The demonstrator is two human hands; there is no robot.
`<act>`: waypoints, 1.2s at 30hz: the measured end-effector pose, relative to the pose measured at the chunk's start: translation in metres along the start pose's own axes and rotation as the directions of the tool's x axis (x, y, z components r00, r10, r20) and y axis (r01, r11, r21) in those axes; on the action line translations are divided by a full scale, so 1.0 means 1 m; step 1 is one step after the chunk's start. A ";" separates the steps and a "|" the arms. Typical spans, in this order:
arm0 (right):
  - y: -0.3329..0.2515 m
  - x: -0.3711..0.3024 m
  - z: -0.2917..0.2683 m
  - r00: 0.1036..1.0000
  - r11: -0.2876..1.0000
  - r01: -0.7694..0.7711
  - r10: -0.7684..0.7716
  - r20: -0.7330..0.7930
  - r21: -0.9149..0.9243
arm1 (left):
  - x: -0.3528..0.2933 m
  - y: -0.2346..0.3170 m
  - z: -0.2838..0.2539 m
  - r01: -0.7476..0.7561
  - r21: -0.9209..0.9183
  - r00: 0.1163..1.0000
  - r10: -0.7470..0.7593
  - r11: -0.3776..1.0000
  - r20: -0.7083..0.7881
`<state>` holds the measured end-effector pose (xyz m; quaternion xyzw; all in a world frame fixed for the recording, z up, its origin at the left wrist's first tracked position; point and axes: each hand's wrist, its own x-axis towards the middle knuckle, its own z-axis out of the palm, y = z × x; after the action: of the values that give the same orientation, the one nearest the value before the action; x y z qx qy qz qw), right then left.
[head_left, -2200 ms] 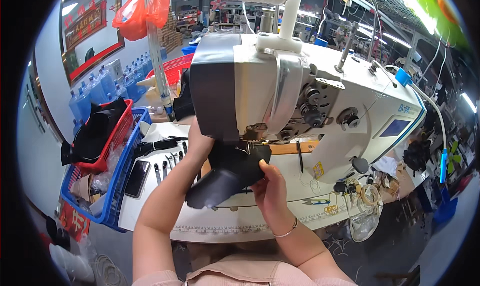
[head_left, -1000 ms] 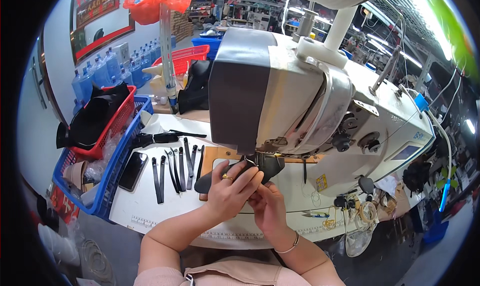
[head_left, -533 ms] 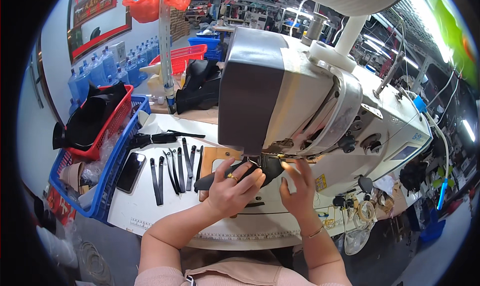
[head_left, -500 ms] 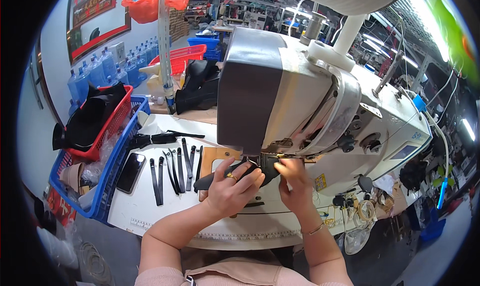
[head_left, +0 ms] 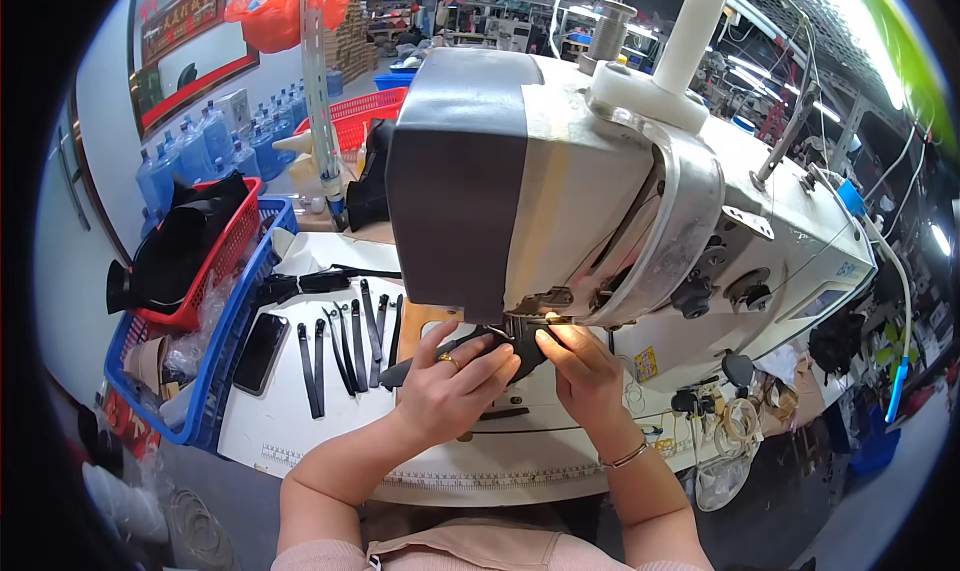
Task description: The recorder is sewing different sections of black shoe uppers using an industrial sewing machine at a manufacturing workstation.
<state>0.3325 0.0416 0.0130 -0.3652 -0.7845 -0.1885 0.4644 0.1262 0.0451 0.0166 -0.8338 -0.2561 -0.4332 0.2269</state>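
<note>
Beneath the head of a large industrial sewing machine [head_left: 455,191] lies a dark piece of leather or fabric [head_left: 532,359], partly hidden by my fingers and the machine. My left hand [head_left: 452,383], a ring on one finger, is closed over its left part with bent fingers pressing it down. Thumb and fingers of my right hand [head_left: 582,371] pinch its right edge close to the presser foot [head_left: 512,328]. Where the needle meets the piece cannot be made out. Several narrow black straps [head_left: 358,346] lie in a row on the table to the left.
A smartphone [head_left: 261,354] lies left of the straps. Beside the table, a blue basket [head_left: 213,391] carries a red basket [head_left: 232,233] with black pieces. A bundle of black straps [head_left: 322,281] lies behind the row. A ruler strip [head_left: 500,477] follows the near table edge.
My view has shifted, so the machine head appears larger and farther left. Both hands stay on the dark piece; my right fingers sit slightly lower on its edge.
</note>
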 end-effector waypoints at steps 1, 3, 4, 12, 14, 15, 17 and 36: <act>-0.002 0.000 -0.001 1.000 1.000 -0.002 0.002 0.000 -0.011 | 0.001 -0.001 0.000 -0.010 -0.005 1.000 0.010 1.000 0.010; -0.003 0.000 -0.002 1.000 1.000 -0.007 0.007 0.000 -0.022 | 0.000 -0.001 0.001 -0.011 -0.008 1.000 0.011 1.000 0.004; -0.002 0.001 -0.002 1.000 1.000 0.006 -0.007 -0.001 -0.026 | 0.000 -0.001 0.001 -0.010 -0.009 1.000 0.010 1.000 -0.003; -0.002 0.000 -0.003 0.999 0.999 0.019 -0.018 0.036 -0.037 | 0.000 -0.002 -0.002 0.005 -0.014 1.000 -0.004 1.000 0.028; -0.001 0.000 -0.003 0.999 0.998 0.030 -0.028 0.037 -0.061 | 0.001 -0.003 -0.002 0.015 -0.020 0.999 -0.015 1.000 0.034; -0.002 -0.001 -0.003 0.999 0.998 0.035 -0.033 0.040 -0.054 | 0.000 -0.004 -0.002 0.017 -0.039 0.999 -0.015 0.999 0.037; -0.003 -0.001 -0.004 0.998 0.996 0.029 -0.024 0.054 -0.087 | -0.001 -0.005 -0.002 0.025 -0.053 0.999 -0.023 0.998 0.040; -0.007 0.006 -0.010 0.986 0.998 -0.026 0.037 0.163 -0.065 | 0.001 -0.009 0.000 0.031 -0.082 0.999 -0.029 0.996 0.021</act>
<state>0.3320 0.0331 0.0235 -0.4063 -0.8078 -0.1750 0.3895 0.1213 0.0521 0.0193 -0.8427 -0.2528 -0.4386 0.1832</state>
